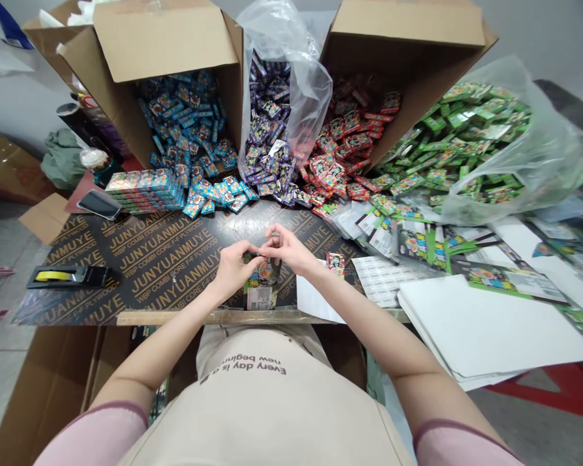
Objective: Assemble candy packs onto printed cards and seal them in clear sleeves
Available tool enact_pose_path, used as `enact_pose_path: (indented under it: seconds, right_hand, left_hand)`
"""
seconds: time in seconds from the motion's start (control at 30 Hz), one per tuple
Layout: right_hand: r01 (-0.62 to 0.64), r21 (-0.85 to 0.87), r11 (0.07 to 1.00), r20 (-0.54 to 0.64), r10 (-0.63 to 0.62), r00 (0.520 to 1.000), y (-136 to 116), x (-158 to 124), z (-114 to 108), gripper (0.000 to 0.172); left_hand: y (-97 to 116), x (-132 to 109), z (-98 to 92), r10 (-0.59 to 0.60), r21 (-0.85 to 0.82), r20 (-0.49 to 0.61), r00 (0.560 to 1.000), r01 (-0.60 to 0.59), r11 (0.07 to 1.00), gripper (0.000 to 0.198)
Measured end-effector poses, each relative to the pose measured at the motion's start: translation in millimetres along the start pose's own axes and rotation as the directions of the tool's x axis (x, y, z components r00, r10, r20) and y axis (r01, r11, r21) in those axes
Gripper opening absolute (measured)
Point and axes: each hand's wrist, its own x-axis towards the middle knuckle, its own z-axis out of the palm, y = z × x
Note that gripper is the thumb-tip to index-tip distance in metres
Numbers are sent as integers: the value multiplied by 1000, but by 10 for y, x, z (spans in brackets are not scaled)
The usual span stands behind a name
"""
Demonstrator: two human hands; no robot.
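Observation:
A small black-and-green printed packet [261, 288] with a pale label panel lies on the dark plywood board in front of me. My left hand [236, 262] is closed in a pinch at its top edge. From the other side my right hand [287, 249] pinches the same top edge, and the fingertips of both hands meet there. The fingers hide the packet's upper rim. Just right of it are a white sheet [315, 294] and a small red printed box [335, 263], partly behind my right forearm.
Along the back lie heaps of small boxes: blue [184, 123], purple [269, 142], red [344, 142] and green [461, 142]. To the left are stacked boxes [146, 188], a phone [100, 204] and a tape dispenser [70, 277]. White sheets [495, 323] and flat packets [418, 246] cover the right.

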Motion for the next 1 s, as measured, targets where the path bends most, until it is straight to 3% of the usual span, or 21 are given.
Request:
enact_pose_path:
  seconds: [0.1, 0.17, 0.23, 0.33, 0.4, 0.47, 0.57, 0.63, 0.77, 0.9, 1.0]
  right_hand:
    - [-78, 168, 983, -81, 93, 992, 65, -6, 38, 44]
    - [-83, 185, 979, -83, 99, 992, 85, -8, 15, 45]
    - [-68, 127, 990, -126, 84, 988, 119, -18, -73, 49]
    - [11, -179, 984, -320, -69, 945, 269, -24, -311, 57]
    - [66, -440, 895, -332, -231, 915, 451, -1, -477, 59]
    - [89, -661, 745, -224, -309, 924, 677, 31, -577, 56]
    - [51, -866, 498, -75, -229, 971, 1008, 37, -543, 54]
    - [25, -940, 340, -26, -145, 989, 1170, 6, -436, 54]
    - [36, -991, 129, 21, -113, 993, 1306, -72, -244, 55]
    - [10, -997, 74, 1, -122, 992, 1297, -119, -202, 56]
    - [0, -997, 77, -8, -102, 995, 1282, -132, -209, 56]
  left_hand:
    - [-110, -120, 99, -209, -277, 107, 972, 231, 933, 41]
    - [-169, -216, 114, -291, -397, 237, 927, 366, 842, 43]
    - [-188, -272, 11, -312, -387, 262, 913, 396, 832, 35]
    - [-202, -245, -364, -220, -174, 43, 975, 224, 959, 31]
    - [-296, -199, -668, -85, 103, -100, 991, 95, 990, 34]
    - [-505, -188, -915, -24, 384, -135, 991, 74, 920, 43]
    - [-947, -268, -1103, -174, 673, -61, 983, 169, 720, 51]
    - [-1219, -344, -1152, -251, 761, -26, 968, 182, 623, 60]
    - [-1546, -356, -1327, -255, 813, 0, 967, 148, 563, 69]
    - [-1711, -109, -1638, -269, 819, -27, 963, 175, 546, 67]
    - [-1803, 114, -1786, -277, 817, 15, 961, 148, 557, 64]
